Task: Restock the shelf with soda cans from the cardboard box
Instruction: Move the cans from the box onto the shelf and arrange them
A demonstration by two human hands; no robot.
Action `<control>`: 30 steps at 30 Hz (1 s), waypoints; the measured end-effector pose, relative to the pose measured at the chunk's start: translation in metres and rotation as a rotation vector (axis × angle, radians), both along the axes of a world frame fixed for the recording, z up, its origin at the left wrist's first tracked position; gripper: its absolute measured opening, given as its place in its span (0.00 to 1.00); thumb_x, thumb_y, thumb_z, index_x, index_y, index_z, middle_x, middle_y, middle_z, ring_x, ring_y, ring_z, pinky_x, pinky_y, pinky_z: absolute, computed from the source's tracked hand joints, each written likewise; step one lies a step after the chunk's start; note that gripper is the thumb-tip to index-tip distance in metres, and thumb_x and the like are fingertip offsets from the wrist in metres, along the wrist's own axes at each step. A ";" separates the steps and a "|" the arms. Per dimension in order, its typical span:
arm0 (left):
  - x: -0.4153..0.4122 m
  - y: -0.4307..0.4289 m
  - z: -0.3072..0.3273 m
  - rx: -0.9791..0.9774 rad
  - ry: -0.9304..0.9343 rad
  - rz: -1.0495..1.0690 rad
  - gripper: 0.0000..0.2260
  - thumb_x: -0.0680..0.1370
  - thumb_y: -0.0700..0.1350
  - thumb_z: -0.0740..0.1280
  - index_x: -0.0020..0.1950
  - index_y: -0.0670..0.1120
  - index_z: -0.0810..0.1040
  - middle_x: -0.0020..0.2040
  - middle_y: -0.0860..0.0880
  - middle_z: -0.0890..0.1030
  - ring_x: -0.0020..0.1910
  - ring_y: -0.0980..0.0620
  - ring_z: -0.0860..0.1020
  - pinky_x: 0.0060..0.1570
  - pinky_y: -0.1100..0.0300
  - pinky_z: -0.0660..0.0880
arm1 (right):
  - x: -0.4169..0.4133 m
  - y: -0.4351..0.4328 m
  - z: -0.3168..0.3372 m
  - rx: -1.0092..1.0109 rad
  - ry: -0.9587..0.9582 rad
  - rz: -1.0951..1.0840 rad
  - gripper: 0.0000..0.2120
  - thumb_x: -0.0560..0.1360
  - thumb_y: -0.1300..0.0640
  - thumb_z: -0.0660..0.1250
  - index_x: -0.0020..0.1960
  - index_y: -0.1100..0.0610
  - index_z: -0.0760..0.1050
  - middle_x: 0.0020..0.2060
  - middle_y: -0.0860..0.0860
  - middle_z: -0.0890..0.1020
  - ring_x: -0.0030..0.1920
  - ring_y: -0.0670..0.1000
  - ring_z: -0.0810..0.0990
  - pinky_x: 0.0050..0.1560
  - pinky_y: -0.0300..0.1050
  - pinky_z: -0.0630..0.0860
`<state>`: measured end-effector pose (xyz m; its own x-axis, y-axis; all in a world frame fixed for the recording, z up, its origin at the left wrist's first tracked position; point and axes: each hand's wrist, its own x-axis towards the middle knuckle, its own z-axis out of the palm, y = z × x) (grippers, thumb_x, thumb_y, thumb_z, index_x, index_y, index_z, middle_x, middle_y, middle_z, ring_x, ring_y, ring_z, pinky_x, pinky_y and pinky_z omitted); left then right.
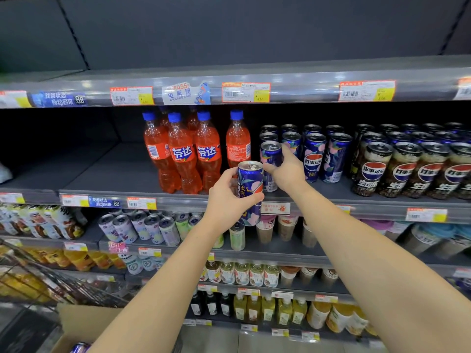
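The left hand [224,200] holds a blue soda can [250,192] upright in the air, just in front of the shelf [122,169] edge, its fingers closed around the can's lower half. The can has a flower pattern and a silver top with the pull tab showing.

The right hand [286,170] reaches further in and grips another blue can [270,164] that stands at the front of the shelf; the thumb lies across its near side and the forefinger rests at its top rim. This standing can is just right of the held one and a little further back.

Behind and to the right of it stand rows of matching blue cans [314,154], and further right a block of dark cola cans [407,166] with red, white and blue logos. To the left of the hands stand orange soda bottles [183,151] with blue caps; left of those the shelf board is bare. Price tags [246,92] run along the shelf edges.

Lower shelves carry pale cans [142,228], cups and small bottles. At the bottom left, near the person, is the cardboard box [76,324] with the top of one blue can [80,347] showing in it, and a wire cart [38,273] stands just beyond the box on the left.
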<state>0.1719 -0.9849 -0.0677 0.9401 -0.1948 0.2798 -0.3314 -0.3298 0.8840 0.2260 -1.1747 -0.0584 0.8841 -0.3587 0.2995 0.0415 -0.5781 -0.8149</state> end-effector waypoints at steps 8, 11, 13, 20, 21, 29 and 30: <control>0.003 -0.004 0.001 0.010 -0.011 -0.013 0.31 0.69 0.51 0.81 0.69 0.57 0.73 0.55 0.59 0.83 0.51 0.68 0.80 0.45 0.74 0.75 | 0.000 0.000 -0.003 0.074 0.025 -0.023 0.39 0.73 0.52 0.77 0.78 0.55 0.62 0.67 0.55 0.78 0.67 0.55 0.76 0.61 0.44 0.70; 0.006 -0.007 0.000 0.008 -0.018 -0.013 0.32 0.68 0.52 0.81 0.69 0.58 0.74 0.55 0.58 0.84 0.52 0.64 0.82 0.49 0.68 0.77 | -0.008 -0.005 0.002 0.087 0.051 -0.055 0.42 0.72 0.53 0.77 0.79 0.56 0.60 0.67 0.56 0.77 0.67 0.56 0.76 0.61 0.44 0.72; 0.007 -0.011 0.000 0.001 -0.015 -0.020 0.32 0.68 0.52 0.82 0.69 0.57 0.74 0.55 0.58 0.84 0.53 0.64 0.82 0.51 0.67 0.77 | -0.019 -0.009 0.009 0.079 0.031 -0.101 0.32 0.75 0.57 0.73 0.75 0.58 0.65 0.60 0.55 0.79 0.60 0.55 0.78 0.52 0.37 0.69; 0.006 -0.029 0.008 -0.019 -0.022 -0.064 0.34 0.69 0.53 0.82 0.71 0.57 0.73 0.56 0.57 0.84 0.52 0.62 0.82 0.52 0.62 0.81 | -0.061 -0.010 0.027 0.406 0.009 0.219 0.17 0.78 0.52 0.68 0.65 0.55 0.76 0.55 0.51 0.84 0.55 0.50 0.84 0.55 0.49 0.82; 0.005 -0.032 0.011 -0.023 -0.024 -0.069 0.33 0.69 0.53 0.82 0.71 0.57 0.73 0.55 0.56 0.84 0.51 0.61 0.83 0.51 0.62 0.81 | -0.065 -0.011 0.028 0.368 0.047 0.274 0.22 0.76 0.47 0.71 0.67 0.53 0.76 0.56 0.49 0.84 0.56 0.48 0.83 0.56 0.48 0.82; 0.003 -0.049 0.028 0.090 -0.143 -0.105 0.33 0.72 0.58 0.78 0.74 0.58 0.71 0.61 0.61 0.80 0.58 0.63 0.80 0.60 0.57 0.80 | -0.075 -0.020 0.033 0.334 -0.022 0.272 0.25 0.70 0.59 0.78 0.64 0.52 0.75 0.50 0.49 0.85 0.49 0.47 0.85 0.46 0.44 0.84; 0.004 -0.048 0.029 0.147 -0.186 -0.080 0.34 0.72 0.60 0.77 0.75 0.57 0.69 0.63 0.63 0.78 0.60 0.61 0.78 0.61 0.57 0.78 | -0.072 -0.023 0.032 0.319 -0.037 0.237 0.26 0.69 0.58 0.79 0.65 0.52 0.74 0.50 0.48 0.85 0.48 0.47 0.85 0.46 0.44 0.84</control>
<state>0.1755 -1.0326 -0.0386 0.8548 -0.3181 0.4100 -0.5145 -0.4166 0.7495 0.1536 -1.1977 -0.0266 0.9443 -0.2265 0.2388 0.1756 -0.2667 -0.9476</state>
